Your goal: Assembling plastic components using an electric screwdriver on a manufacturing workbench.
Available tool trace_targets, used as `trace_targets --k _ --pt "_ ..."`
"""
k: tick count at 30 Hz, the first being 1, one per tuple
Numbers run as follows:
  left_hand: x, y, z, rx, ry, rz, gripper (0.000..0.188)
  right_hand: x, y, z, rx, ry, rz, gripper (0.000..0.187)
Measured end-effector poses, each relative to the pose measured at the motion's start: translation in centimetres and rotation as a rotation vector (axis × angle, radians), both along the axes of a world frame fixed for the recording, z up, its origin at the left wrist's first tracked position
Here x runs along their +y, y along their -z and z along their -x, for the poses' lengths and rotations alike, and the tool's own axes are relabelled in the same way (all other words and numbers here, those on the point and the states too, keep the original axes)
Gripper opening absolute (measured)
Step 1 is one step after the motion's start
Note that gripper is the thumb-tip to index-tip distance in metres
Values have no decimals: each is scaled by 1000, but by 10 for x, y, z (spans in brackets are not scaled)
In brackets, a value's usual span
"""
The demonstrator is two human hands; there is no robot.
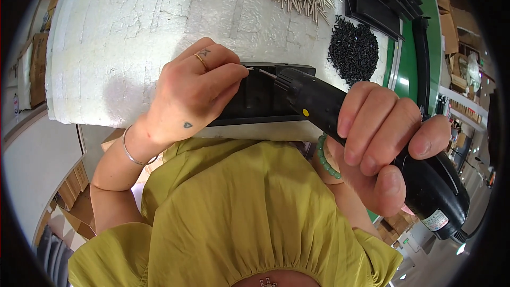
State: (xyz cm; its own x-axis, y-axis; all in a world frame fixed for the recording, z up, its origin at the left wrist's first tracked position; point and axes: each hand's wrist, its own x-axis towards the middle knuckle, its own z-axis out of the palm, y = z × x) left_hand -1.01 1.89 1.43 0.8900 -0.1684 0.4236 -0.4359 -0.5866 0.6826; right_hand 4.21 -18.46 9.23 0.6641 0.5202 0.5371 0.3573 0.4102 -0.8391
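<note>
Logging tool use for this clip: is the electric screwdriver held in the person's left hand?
No, the right hand grips the black electric screwdriver, whose bit points toward the left hand.

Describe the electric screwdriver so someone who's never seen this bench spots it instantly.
Find the white-covered table; at its near edge lies an oblong black part. Angled toward that part from the right, in the right hand, is a thick, cylindrical black electric screwdriver. Its yellow dot and slim metal bit set it apart from the flat black panels at the table's far right.
</note>
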Motion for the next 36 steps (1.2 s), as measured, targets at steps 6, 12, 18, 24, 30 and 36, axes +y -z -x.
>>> trace_targets --k 6,12,18,24,30,36 --pt "0 -1 0 -9 22 0 21 1 -1 -2 1 -9 42 30" --pt "-1 1 1 -20 11 -14 20 4 1 -4 4 -47 52 30" --pt "-3 6 2 -54 16 -3 18 11 -1 -7 -10 -71 77 33" --pt "-12 10 11 -3 30 72 18 15 -11 -16 -12 -150 204 32" --pt "-15 17 14 -47 16 105 18 21 -15 -14 1 -169 236 29" --pt "-14 22 17 -17 7 129 17 31 -16 -13 -57 -152 291 28"
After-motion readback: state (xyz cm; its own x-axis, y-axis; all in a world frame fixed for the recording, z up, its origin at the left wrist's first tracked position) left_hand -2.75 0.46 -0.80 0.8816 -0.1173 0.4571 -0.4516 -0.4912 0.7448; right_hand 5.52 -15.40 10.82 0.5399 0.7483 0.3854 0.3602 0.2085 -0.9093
